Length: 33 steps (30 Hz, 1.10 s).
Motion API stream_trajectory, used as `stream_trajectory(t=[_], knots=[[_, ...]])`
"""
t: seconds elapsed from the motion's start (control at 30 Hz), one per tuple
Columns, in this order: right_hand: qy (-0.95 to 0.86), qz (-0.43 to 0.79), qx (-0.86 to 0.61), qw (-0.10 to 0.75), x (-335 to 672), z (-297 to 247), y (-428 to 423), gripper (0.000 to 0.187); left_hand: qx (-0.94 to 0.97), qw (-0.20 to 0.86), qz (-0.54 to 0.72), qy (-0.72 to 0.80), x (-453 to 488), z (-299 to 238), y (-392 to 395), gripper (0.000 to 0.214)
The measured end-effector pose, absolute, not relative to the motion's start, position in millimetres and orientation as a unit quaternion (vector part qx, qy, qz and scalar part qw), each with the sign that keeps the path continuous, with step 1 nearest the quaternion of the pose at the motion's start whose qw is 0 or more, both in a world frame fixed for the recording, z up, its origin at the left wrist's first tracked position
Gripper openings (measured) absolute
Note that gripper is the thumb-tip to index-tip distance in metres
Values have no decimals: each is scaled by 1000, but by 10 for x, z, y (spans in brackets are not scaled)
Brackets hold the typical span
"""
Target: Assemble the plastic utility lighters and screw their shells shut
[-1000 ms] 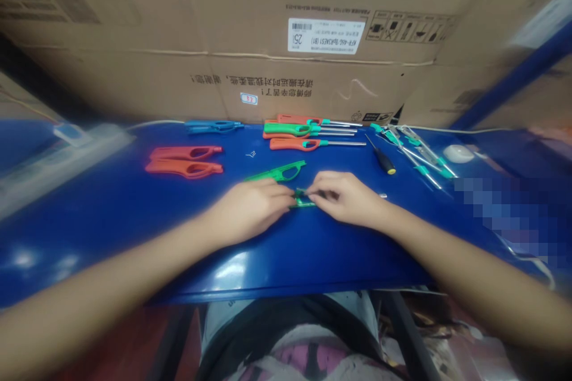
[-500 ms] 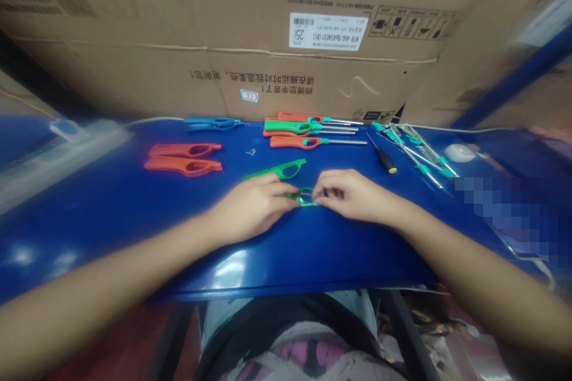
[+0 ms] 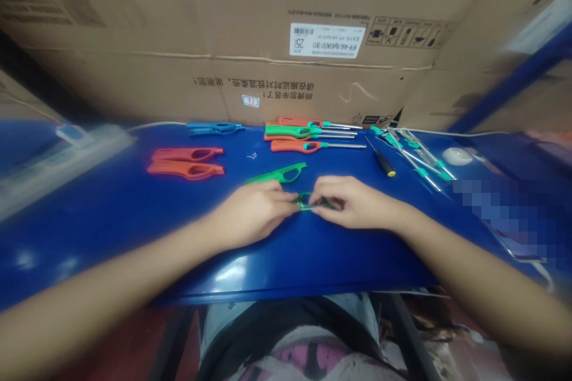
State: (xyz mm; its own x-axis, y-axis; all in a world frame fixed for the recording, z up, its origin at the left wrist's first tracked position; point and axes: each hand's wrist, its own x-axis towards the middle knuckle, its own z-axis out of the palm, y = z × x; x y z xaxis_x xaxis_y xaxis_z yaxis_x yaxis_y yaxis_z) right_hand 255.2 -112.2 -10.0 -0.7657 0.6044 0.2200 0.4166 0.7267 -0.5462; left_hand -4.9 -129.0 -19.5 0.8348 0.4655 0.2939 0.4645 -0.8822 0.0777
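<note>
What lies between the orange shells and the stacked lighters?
Head view: a small wire piece lies between the orange shells and stacked lighters; otherwise bare blue table.

Lighters (image 3: pixel 308 131) behind held part (image 3: pixel 306 201); screwdriver (image 3: pixel 382 161) right; loose shells (image 3: pixel 185 162) left, on table (image 3: pixel 111 214).

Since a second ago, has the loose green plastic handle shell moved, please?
No; the green handle shell keeps its spot beside the two orange plastic shells.

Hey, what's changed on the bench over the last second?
Hardly anything: left hand and right hand keep their grip on the small green piece, which has turned slightly so its loop shows. The other green handle, orange handles and screwdriver stayed put.
</note>
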Motion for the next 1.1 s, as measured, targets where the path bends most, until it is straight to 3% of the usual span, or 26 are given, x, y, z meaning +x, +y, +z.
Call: stream_trajectory(t=[0.33,0.5,0.67,0.77,0.83,1.1], knots=[[-907,248,-262,219,2610,-34,-1074,13,952,15,174,252,-97,-251,-1228,28],[-828,49,-461,316,2959,14,-733,15,952,25,173,251,-98,-254,-1220,31],[-689,-94,-689,206,3634,8,-350,35,950,36,184,249,-92,-247,-1221,30],[-603,-23,-790,108,3920,-18,-226,39,950,40,189,245,-92,-224,-1227,29],[-593,12,-800,91,4012,-37,-184,38,949,42,193,244,-92,-206,-1231,28],[-601,34,-785,144,4040,-73,-164,26,950,43,186,246,-97,-189,-1232,28]])
